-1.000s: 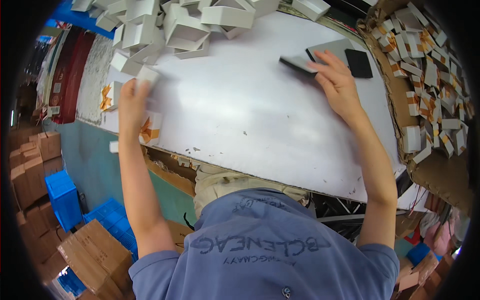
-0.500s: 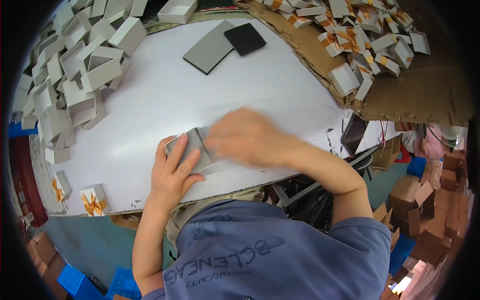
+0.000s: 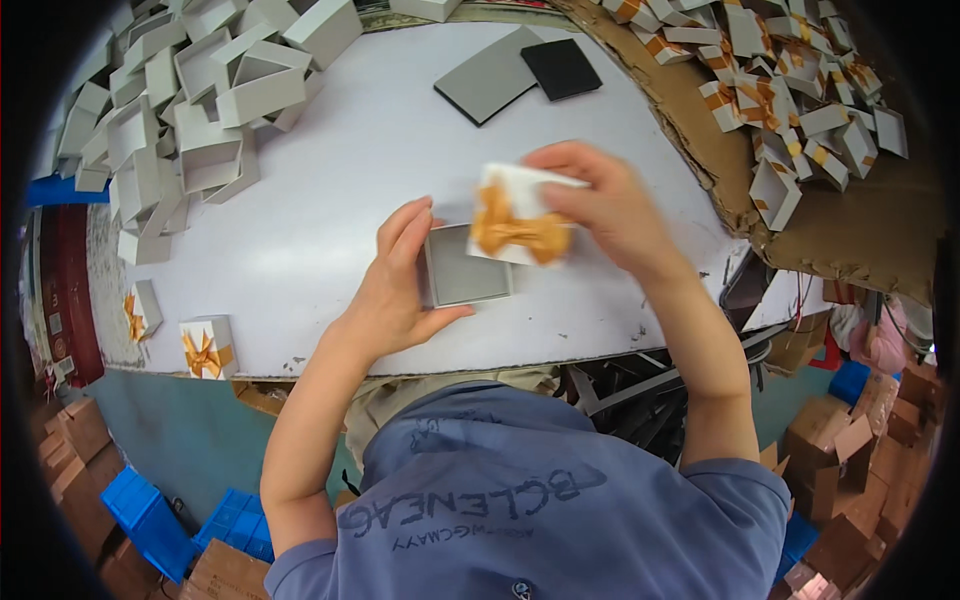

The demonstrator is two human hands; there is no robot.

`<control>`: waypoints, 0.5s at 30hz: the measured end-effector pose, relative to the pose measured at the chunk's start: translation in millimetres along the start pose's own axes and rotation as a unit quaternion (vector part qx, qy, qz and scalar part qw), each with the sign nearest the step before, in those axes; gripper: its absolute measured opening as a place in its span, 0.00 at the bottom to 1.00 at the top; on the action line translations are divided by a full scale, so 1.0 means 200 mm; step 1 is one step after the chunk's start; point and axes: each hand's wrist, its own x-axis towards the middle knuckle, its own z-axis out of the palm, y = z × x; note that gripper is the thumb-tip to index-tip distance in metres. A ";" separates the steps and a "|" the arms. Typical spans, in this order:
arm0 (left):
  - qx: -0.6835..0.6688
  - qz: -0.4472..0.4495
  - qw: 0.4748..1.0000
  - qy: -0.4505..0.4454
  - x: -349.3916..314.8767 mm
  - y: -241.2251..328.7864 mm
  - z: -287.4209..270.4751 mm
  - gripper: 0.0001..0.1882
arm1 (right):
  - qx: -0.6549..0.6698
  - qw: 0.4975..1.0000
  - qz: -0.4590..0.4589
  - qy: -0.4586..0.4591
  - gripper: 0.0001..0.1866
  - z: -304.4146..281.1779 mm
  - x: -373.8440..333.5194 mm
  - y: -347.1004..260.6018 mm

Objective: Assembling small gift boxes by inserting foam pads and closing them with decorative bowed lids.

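Observation:
On the white tabletop in front of me sits a small open box base (image 3: 472,301) with a grey pad (image 3: 462,268) lying inside. My left hand (image 3: 390,290) is closed about its left side, fingers along the far left corner and thumb by the near edge. Above the box's right part, my right hand (image 3: 618,208) pinches a white box lid (image 3: 513,185) by its far right edge. The lid is tilted, apart from the base, with a gold ribbon bow (image 3: 525,235) on it. It hides the box's far right corner.
White open boxes (image 3: 215,160) pile up at the left. Two ribboned boxes (image 3: 207,348) stand near the front left edge. A grey sheet (image 3: 487,75) and a black pad (image 3: 562,69) lie at the back. Ribboned lids (image 3: 765,100) heap on cardboard (image 3: 715,160) at right.
My right hand, blurred beside the box before, now holds the ribboned lid over it. My left hand has gone from the grey pad's top to the box's left side. The view has shifted.

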 end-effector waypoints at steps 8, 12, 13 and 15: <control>0.091 0.040 0.989 -0.112 0.09 0.05 -0.01 0.48 | -0.469 0.842 -0.264 0.019 0.20 0.25 -0.06 0.15; 0.191 -0.016 0.972 -0.136 0.11 0.13 -0.04 0.47 | -0.532 0.798 -0.281 0.044 0.20 0.24 -0.05 0.19; 0.197 -0.020 0.971 -0.134 0.10 0.14 -0.05 0.47 | -0.546 0.789 -0.279 0.032 0.20 0.23 -0.04 0.19; 0.219 -0.047 0.966 -0.126 0.05 0.16 -0.07 0.47 | -0.532 0.789 -0.305 -0.031 0.20 0.18 0.05 0.17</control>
